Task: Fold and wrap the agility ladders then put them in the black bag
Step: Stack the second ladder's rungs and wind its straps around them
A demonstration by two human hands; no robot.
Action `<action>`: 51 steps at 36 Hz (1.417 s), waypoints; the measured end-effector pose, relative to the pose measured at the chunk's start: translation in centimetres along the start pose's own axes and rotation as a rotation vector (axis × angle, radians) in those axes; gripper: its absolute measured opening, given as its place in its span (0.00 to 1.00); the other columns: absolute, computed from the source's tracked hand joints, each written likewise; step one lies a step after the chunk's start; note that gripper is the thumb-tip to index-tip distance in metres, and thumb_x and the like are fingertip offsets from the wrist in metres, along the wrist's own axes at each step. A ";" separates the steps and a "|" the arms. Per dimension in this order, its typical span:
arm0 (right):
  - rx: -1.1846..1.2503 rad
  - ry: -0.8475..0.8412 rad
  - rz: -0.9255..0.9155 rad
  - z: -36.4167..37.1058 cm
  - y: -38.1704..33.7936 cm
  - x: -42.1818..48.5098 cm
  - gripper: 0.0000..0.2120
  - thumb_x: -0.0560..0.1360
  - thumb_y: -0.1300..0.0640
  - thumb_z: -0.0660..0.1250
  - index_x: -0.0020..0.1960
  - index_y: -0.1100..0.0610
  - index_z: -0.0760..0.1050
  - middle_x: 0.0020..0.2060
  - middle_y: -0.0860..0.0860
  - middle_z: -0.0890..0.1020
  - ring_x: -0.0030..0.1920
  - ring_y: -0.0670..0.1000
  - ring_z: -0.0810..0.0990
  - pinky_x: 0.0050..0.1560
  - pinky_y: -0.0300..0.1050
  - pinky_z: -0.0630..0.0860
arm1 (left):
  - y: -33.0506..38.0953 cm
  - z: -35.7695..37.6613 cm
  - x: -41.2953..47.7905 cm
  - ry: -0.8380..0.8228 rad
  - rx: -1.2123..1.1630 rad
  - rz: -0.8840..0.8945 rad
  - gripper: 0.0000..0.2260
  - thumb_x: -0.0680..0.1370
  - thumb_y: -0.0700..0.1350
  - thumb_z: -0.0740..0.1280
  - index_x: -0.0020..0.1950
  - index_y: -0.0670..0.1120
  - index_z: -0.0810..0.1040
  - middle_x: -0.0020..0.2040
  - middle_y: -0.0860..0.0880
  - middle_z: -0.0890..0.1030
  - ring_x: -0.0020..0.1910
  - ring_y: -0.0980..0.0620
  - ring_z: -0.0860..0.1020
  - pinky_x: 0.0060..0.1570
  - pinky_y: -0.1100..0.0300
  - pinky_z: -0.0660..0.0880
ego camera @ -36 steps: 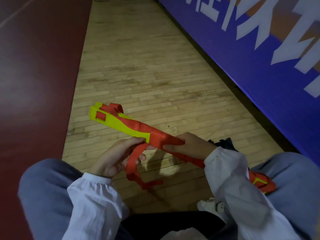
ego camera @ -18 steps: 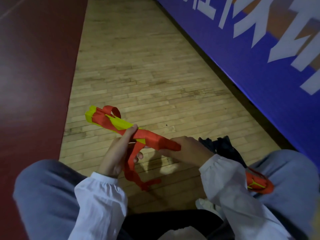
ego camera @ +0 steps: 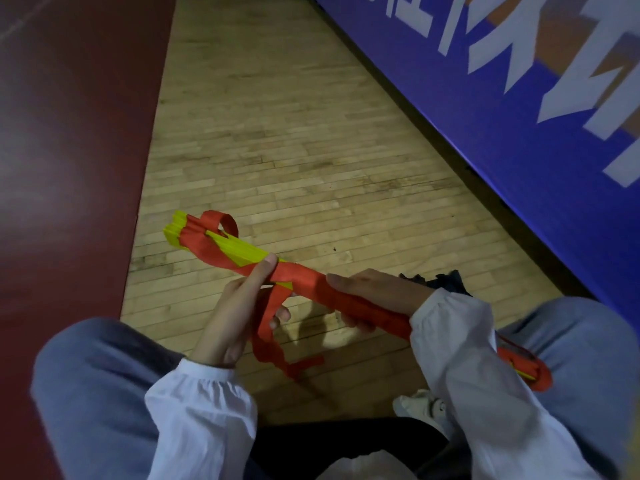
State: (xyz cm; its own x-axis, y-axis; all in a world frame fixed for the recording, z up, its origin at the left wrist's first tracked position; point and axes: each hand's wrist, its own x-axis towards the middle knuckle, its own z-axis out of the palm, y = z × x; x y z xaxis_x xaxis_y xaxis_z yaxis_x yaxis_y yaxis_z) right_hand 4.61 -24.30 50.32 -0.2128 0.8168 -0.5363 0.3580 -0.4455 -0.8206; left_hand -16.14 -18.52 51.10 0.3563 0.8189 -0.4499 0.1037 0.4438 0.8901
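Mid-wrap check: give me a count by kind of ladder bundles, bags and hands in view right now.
Ladder bundle: 1
Black bag: 1
Hands: 2 (left hand, right hand), both on the bundle
Total: 4

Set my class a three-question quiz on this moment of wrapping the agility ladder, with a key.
1. True or false: the ladder lies inside the bag.
2. The right hand grips: A the wrapped ladder; B the bag; C nothing.
3. Fill in: the loose strap hangs down through the ___ hand.
Key: 1 false, the bag sits apart; 2 A; 3 left hand.
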 end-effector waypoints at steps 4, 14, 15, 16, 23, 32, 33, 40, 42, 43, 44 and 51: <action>0.022 0.061 -0.026 0.3 0.2 0.0 0.36 0.70 0.31 0.59 0.53 0.63 0.79 0.37 0.58 0.80 0.37 0.57 0.76 0.35 0.42 0.74 | 0.5 -0.4 0.3 -0.102 -0.014 -0.057 0.25 0.76 0.61 0.61 0.55 0.40 0.78 0.46 0.38 0.84 0.25 0.50 0.77 0.22 0.64 0.71; 0.043 0.215 -0.120 0.8 -0.1 -0.8 0.29 0.69 0.31 0.63 0.48 0.57 0.81 0.33 0.53 0.81 0.33 0.53 0.77 0.35 0.46 0.73 | 1.1 -1.9 -0.2 -0.295 0.057 -0.163 0.35 0.70 0.66 0.55 0.57 0.38 0.77 0.50 0.39 0.84 0.26 0.51 0.79 0.23 0.65 0.74; 0.039 0.244 -0.129 0.8 -0.2 -1.0 0.27 0.69 0.31 0.62 0.45 0.55 0.81 0.31 0.52 0.80 0.33 0.53 0.77 0.36 0.47 0.73 | 1.1 -2.0 -0.2 -0.305 0.047 -0.181 0.35 0.69 0.66 0.55 0.57 0.37 0.77 0.51 0.39 0.84 0.26 0.51 0.78 0.22 0.65 0.73; 0.033 0.272 -0.138 0.8 -0.3 -1.1 0.25 0.69 0.32 0.62 0.43 0.54 0.80 0.30 0.51 0.80 0.32 0.52 0.76 0.36 0.46 0.73 | 1.2 -2.1 -0.3 -0.309 0.035 -0.193 0.35 0.69 0.66 0.56 0.57 0.37 0.77 0.51 0.39 0.84 0.25 0.52 0.77 0.22 0.65 0.73; -0.015 0.385 -0.202 1.1 -0.3 -1.2 0.27 0.69 0.33 0.62 0.49 0.56 0.80 0.32 0.51 0.80 0.31 0.49 0.76 0.37 0.43 0.73 | 1.6 -2.3 -0.2 -0.270 -0.005 -0.160 0.30 0.71 0.61 0.62 0.59 0.38 0.77 0.53 0.40 0.83 0.25 0.53 0.75 0.22 0.65 0.71; -0.203 0.537 -0.204 1.7 0.2 -0.7 0.27 0.64 0.29 0.65 0.52 0.47 0.78 0.40 0.48 0.81 0.40 0.49 0.80 0.44 0.47 0.76 | 2.1 -1.4 -0.1 -0.176 -0.082 -0.103 0.29 0.70 0.59 0.63 0.61 0.38 0.76 0.51 0.40 0.84 0.23 0.55 0.73 0.19 0.67 0.68; -0.234 0.553 -0.203 1.9 0.1 -0.8 0.29 0.63 0.28 0.64 0.53 0.47 0.78 0.41 0.47 0.81 0.41 0.48 0.80 0.44 0.47 0.76 | 2.1 -1.3 -0.1 -0.164 -0.078 -0.095 0.30 0.71 0.59 0.62 0.62 0.37 0.75 0.51 0.39 0.84 0.22 0.55 0.73 0.19 0.67 0.68; -0.408 0.672 -0.234 2.6 -0.1 -0.7 0.25 0.65 0.31 0.70 0.55 0.45 0.78 0.43 0.43 0.81 0.45 0.45 0.78 0.47 0.43 0.74 | 1.4 -0.9 0.5 -0.085 -0.052 -0.040 0.23 0.80 0.54 0.59 0.62 0.35 0.74 0.47 0.37 0.84 0.21 0.54 0.73 0.19 0.67 0.67; -0.427 0.685 -0.243 2.7 0.0 -0.6 0.25 0.64 0.31 0.70 0.54 0.45 0.79 0.42 0.42 0.81 0.44 0.44 0.78 0.46 0.42 0.74 | 1.2 -1.0 0.5 -0.085 -0.049 -0.040 0.21 0.81 0.52 0.59 0.61 0.35 0.74 0.48 0.35 0.83 0.21 0.54 0.73 0.19 0.67 0.68; -0.435 0.684 -0.244 2.7 0.1 -0.6 0.25 0.64 0.31 0.70 0.54 0.45 0.79 0.41 0.42 0.80 0.43 0.43 0.78 0.46 0.41 0.73 | 1.1 -1.1 0.5 -0.091 -0.046 -0.048 0.20 0.81 0.52 0.59 0.60 0.35 0.75 0.48 0.35 0.83 0.21 0.54 0.74 0.19 0.67 0.68; -0.441 0.674 -0.239 2.7 0.1 -0.6 0.25 0.64 0.30 0.69 0.53 0.45 0.79 0.40 0.42 0.80 0.43 0.43 0.78 0.46 0.41 0.74 | 0.9 -1.2 0.5 -0.100 -0.045 -0.052 0.19 0.81 0.51 0.59 0.58 0.35 0.75 0.47 0.36 0.83 0.21 0.53 0.74 0.19 0.67 0.68; -0.393 0.405 -0.116 1.0 0.3 -0.1 0.24 0.68 0.29 0.64 0.46 0.48 0.79 0.38 0.47 0.80 0.39 0.48 0.79 0.41 0.42 0.71 | -0.3 -1.1 0.5 -0.080 -0.006 0.032 0.18 0.81 0.51 0.58 0.47 0.36 0.77 0.40 0.33 0.82 0.21 0.51 0.72 0.20 0.66 0.67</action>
State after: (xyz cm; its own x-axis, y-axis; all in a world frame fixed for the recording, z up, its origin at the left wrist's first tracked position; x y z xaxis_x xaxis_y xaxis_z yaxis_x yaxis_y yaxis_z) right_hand 3.85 -24.85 49.91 0.0667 0.9620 -0.2649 0.6807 -0.2380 -0.6929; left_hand -17.01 -17.85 50.54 0.4327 0.8009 -0.4138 0.0859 0.4203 0.9033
